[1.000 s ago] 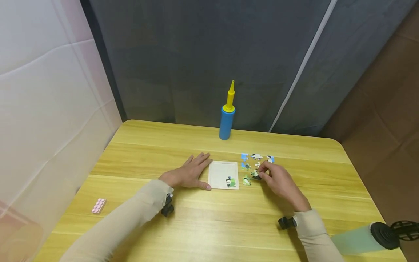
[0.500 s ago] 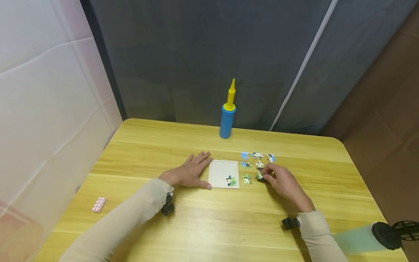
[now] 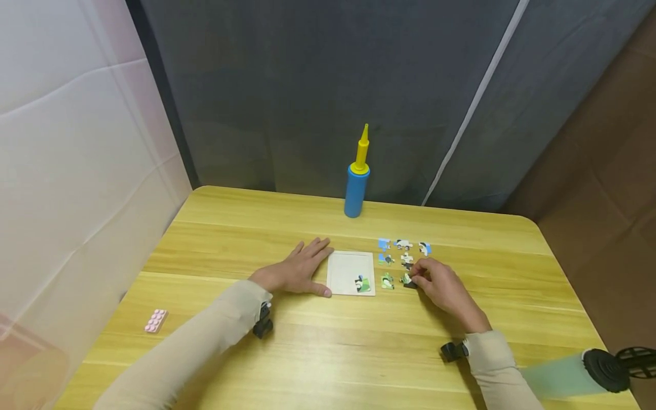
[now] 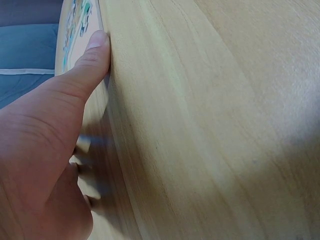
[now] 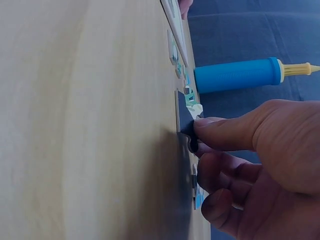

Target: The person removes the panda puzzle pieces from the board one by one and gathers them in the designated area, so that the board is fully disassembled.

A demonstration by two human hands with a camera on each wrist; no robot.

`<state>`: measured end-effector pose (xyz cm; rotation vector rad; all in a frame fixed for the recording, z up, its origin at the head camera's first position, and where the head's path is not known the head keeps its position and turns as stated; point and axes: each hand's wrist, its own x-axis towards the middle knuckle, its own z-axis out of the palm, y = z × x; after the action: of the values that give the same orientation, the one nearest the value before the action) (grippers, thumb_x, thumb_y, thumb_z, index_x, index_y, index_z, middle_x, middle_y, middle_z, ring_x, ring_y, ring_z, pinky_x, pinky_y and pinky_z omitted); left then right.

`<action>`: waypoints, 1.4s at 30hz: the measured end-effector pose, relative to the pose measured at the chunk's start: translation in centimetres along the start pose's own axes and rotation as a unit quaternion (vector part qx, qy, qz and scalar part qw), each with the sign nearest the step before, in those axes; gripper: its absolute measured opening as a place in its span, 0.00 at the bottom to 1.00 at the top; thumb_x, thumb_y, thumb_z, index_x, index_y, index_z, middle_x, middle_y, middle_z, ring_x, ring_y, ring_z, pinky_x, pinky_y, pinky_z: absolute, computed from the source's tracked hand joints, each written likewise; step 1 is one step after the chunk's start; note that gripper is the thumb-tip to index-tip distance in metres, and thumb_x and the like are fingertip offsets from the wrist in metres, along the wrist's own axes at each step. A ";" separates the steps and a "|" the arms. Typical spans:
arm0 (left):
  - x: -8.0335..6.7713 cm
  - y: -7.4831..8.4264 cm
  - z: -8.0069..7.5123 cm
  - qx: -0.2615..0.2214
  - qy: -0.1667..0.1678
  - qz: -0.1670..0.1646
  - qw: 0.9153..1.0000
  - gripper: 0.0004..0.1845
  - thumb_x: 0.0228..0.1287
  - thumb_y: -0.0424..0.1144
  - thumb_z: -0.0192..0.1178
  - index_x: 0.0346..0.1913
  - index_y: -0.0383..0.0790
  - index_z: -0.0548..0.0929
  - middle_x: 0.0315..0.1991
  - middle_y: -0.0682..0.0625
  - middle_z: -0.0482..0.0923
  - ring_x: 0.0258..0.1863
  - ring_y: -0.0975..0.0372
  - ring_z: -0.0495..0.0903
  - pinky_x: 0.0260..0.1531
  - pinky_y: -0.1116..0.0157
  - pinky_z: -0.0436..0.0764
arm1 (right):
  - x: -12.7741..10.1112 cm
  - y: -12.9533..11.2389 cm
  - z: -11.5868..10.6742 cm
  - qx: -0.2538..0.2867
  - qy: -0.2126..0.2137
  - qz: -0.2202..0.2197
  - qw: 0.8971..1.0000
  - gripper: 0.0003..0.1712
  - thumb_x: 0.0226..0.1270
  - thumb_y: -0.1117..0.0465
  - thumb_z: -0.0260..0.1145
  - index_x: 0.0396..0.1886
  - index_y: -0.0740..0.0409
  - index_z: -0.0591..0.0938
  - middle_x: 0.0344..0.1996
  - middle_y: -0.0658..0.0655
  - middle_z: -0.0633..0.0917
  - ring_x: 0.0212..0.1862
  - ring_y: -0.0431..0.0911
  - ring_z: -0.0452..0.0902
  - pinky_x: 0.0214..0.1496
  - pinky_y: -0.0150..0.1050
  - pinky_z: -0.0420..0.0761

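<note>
My right hand [image 3: 442, 285] pinches a black-and-green jigsaw piece [image 3: 408, 280] between thumb and forefinger, low over the table. The right wrist view shows the dark jigsaw piece [image 5: 185, 116] tilted at the thumb tip, its knob by the forefinger. My left hand [image 3: 299, 270] lies spread on the table, thumb and fingertips at the left edge of a square white puzzle tray [image 3: 343, 267]. One panda-patterned piece [image 3: 363, 283] sits in the tray's lower right corner. In the left wrist view the left thumb [image 4: 90, 62] touches the tray's edge.
Several loose jigsaw pieces [image 3: 403, 244] lie in rough rows right of the tray. A blue and yellow hand pump [image 3: 355, 192] stands upright behind it. Far left lies a pink toy brick [image 3: 156, 321]; at the front right, a pale green bottle [image 3: 558, 374] with a black lid.
My right hand has shifted slightly right with the pinched jigsaw piece, away from the neighbouring green piece, and has barely moved in the last half second. The left hand stays in place.
</note>
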<state>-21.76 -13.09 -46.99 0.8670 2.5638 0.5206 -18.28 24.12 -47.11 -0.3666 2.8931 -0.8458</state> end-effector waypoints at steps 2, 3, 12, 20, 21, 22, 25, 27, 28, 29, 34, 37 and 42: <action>0.0 0.0 0.0 0.000 0.001 0.003 1.000 0.58 0.68 0.64 0.69 0.87 0.36 0.50 0.89 0.37 0.38 0.89 0.40 0.39 0.86 0.35 0.40 | 0.1 0.1 0.2 -0.003 0.000 0.001 1.000 0.03 0.76 0.66 0.69 0.43 0.54 0.87 0.42 0.54 0.88 0.39 0.44 0.78 0.44 0.41 0.78; 0.0 0.0 0.1 -0.001 0.002 0.005 1.000 0.58 0.68 0.64 0.69 0.86 0.36 0.50 0.89 0.37 0.39 0.89 0.40 0.40 0.85 0.34 0.40 | 0.1 0.1 0.2 -0.004 0.000 0.002 1.000 0.04 0.76 0.66 0.69 0.42 0.54 0.88 0.43 0.54 0.88 0.39 0.44 0.78 0.44 0.41 0.78; -0.1 0.0 0.2 -0.005 0.006 0.007 1.000 0.58 0.68 0.63 0.69 0.86 0.35 0.52 0.89 0.36 0.40 0.89 0.40 0.40 0.86 0.35 0.41 | 0.2 0.2 0.5 -0.008 0.002 0.004 1.000 0.02 0.75 0.63 0.70 0.43 0.56 0.88 0.42 0.53 0.88 0.38 0.42 0.77 0.43 0.40 0.77; 0.1 0.0 0.1 0.005 -0.002 0.003 1.000 0.58 0.69 0.64 0.68 0.87 0.37 0.50 0.89 0.38 0.38 0.89 0.41 0.38 0.86 0.36 0.39 | 0.3 -0.1 0.0 -0.005 0.028 -0.004 1.000 0.02 0.73 0.63 0.72 0.42 0.56 0.88 0.42 0.55 0.85 0.36 0.44 0.73 0.40 0.40 0.73; 0.1 0.0 0.1 0.005 -0.002 0.004 1.000 0.58 0.69 0.64 0.68 0.87 0.37 0.50 0.89 0.38 0.38 0.89 0.41 0.38 0.86 0.36 0.39 | 0.3 -0.1 -0.1 -0.005 0.031 -0.004 1.000 0.02 0.73 0.63 0.72 0.42 0.56 0.88 0.42 0.55 0.84 0.36 0.44 0.73 0.40 0.39 0.73; 0.0 0.0 0.1 0.005 -0.002 0.005 1.000 0.58 0.69 0.64 0.68 0.87 0.37 0.50 0.89 0.37 0.38 0.89 0.41 0.38 0.86 0.36 0.39 | 0.3 -0.2 -0.2 -0.004 0.032 -0.004 0.999 0.02 0.73 0.64 0.72 0.42 0.56 0.88 0.42 0.55 0.84 0.36 0.44 0.73 0.40 0.39 0.73; 0.0 0.0 0.1 0.002 -0.001 0.006 1.000 0.58 0.69 0.64 0.68 0.86 0.36 0.50 0.89 0.37 0.38 0.89 0.40 0.39 0.86 0.35 0.39 | 0.5 -0.6 -0.4 -0.004 0.033 -0.005 0.999 0.02 0.74 0.64 0.72 0.43 0.56 0.88 0.42 0.55 0.84 0.36 0.44 0.73 0.39 0.39 0.73; -0.1 0.1 0.0 -0.001 0.001 0.006 1.000 0.58 0.68 0.63 0.69 0.86 0.36 0.51 0.89 0.36 0.39 0.89 0.40 0.39 0.86 0.35 0.40 | 0.6 -1.1 -0.4 0.001 0.031 -0.004 0.999 0.03 0.74 0.63 0.72 0.43 0.56 0.87 0.43 0.56 0.84 0.36 0.44 0.75 0.38 0.39 0.74; -0.1 0.1 0.0 0.000 0.001 0.005 1.000 0.58 0.68 0.64 0.69 0.86 0.36 0.50 0.89 0.37 0.38 0.89 0.40 0.39 0.86 0.35 0.40 | 0.7 -1.3 -0.4 0.005 0.028 -0.005 1.000 0.03 0.74 0.63 0.71 0.44 0.56 0.87 0.44 0.56 0.84 0.35 0.44 0.76 0.38 0.39 0.75; -0.1 0.1 0.0 -0.001 0.002 0.004 1.000 0.58 0.68 0.64 0.69 0.86 0.36 0.50 0.89 0.36 0.39 0.89 0.40 0.39 0.86 0.35 0.40 | 0.7 -1.6 -0.3 0.009 0.025 -0.007 1.000 0.03 0.75 0.63 0.71 0.44 0.56 0.87 0.44 0.57 0.84 0.35 0.44 0.76 0.38 0.39 0.76; -0.1 0.1 -0.1 0.001 -0.001 -0.003 1.000 0.59 0.68 0.64 0.69 0.87 0.37 0.50 0.89 0.38 0.38 0.89 0.42 0.38 0.86 0.36 0.39 | 1.0 -3.2 0.5 0.016 0.006 -0.031 0.999 0.05 0.75 0.62 0.71 0.46 0.56 0.87 0.48 0.56 0.85 0.39 0.44 0.80 0.41 0.41 0.80; -0.1 0.2 -0.1 -0.001 -0.001 0.000 1.000 0.58 0.68 0.63 0.69 0.87 0.36 0.50 0.89 0.37 0.38 0.89 0.41 0.39 0.86 0.35 0.39 | 1.1 -4.2 1.3 0.004 -0.003 -0.059 0.998 0.06 0.74 0.62 0.72 0.48 0.55 0.87 0.49 0.54 0.86 0.40 0.44 0.79 0.44 0.42 0.80; -0.1 0.3 -0.1 0.000 0.001 -0.002 1.000 0.58 0.68 0.63 0.69 0.86 0.36 0.50 0.89 0.37 0.39 0.89 0.41 0.40 0.86 0.35 0.40 | 1.5 -6.2 2.7 -0.014 -0.039 -0.095 0.995 0.11 0.73 0.60 0.73 0.52 0.54 0.88 0.50 0.52 0.86 0.43 0.44 0.79 0.48 0.43 0.82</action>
<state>-21.58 -12.95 -46.73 0.8612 2.5673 0.5214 -18.00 17.32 -46.09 -0.6716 2.8341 -0.7979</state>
